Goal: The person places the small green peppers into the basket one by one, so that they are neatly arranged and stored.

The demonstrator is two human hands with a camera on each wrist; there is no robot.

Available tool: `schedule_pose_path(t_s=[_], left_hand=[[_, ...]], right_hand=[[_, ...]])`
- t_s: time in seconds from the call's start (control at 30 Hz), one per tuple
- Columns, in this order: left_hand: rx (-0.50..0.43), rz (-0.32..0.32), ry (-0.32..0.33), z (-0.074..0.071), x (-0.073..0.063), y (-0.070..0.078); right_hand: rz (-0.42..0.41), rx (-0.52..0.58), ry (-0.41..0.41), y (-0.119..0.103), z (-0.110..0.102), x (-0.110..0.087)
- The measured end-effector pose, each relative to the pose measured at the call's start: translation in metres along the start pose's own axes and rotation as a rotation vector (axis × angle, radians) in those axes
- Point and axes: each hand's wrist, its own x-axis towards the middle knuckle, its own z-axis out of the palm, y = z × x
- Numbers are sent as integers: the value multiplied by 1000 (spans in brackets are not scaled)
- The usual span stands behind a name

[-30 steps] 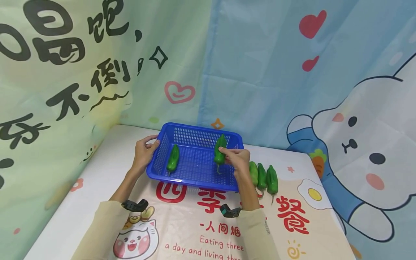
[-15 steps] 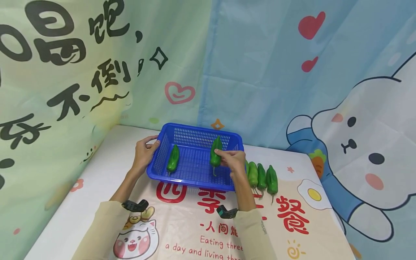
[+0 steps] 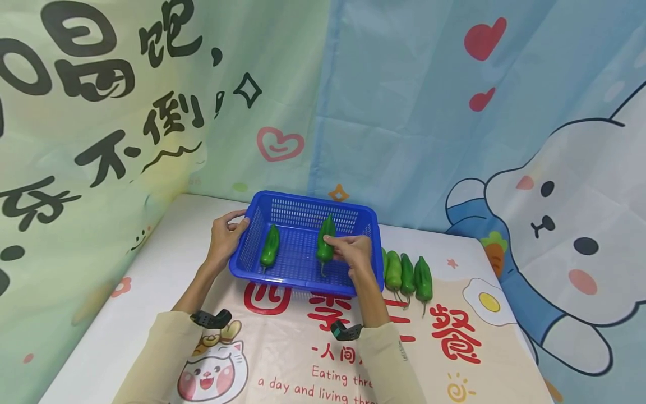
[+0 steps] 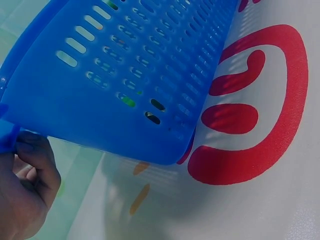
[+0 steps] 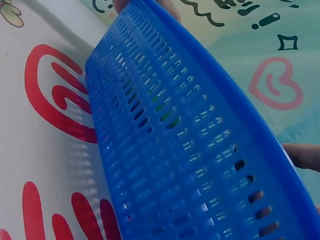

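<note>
A blue plastic basket [image 3: 308, 289] with slotted walls stands on the table. My left hand [image 3: 224, 238] grips its left rim, thumb on top; in the left wrist view the curled fingers [image 4: 37, 162] show at the basket's edge. Inside the basket, a green pepper [image 3: 270, 247] lies near the left wall. My right hand [image 3: 355, 251] reaches over the basket and pinches another green pepper [image 3: 326, 238] between thumb and fingers, its stem pointing toward me. The right wrist view shows mostly the basket's front wall [image 5: 165, 125], which hides the held pepper.
Several green peppers [image 3: 407, 275] lie side by side on the table just right of the basket. The tabletop [image 3: 166, 235] carries a printed cover with red characters and a cat. Printed curtains [image 3: 404, 112] hang behind and to the left.
My right hand has moved left over the basket with the pepper, uncovering more of the peppers on the right. The left hand and basket have stayed in place.
</note>
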Motion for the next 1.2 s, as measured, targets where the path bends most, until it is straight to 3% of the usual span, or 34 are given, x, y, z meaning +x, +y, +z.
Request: schedule_pose_path(t_s=[0.43,0.93,1.2], left_hand=[[26,-14,2,-1,-1,-2],[35,-15,12,0,-2,-2],[19,-12,6,1,0,-1]], right_hand=[[85,-20,-25,-8,15,0],[162,-93,-150,-16,34,10],[174,-102,-141,-18,44,12]])
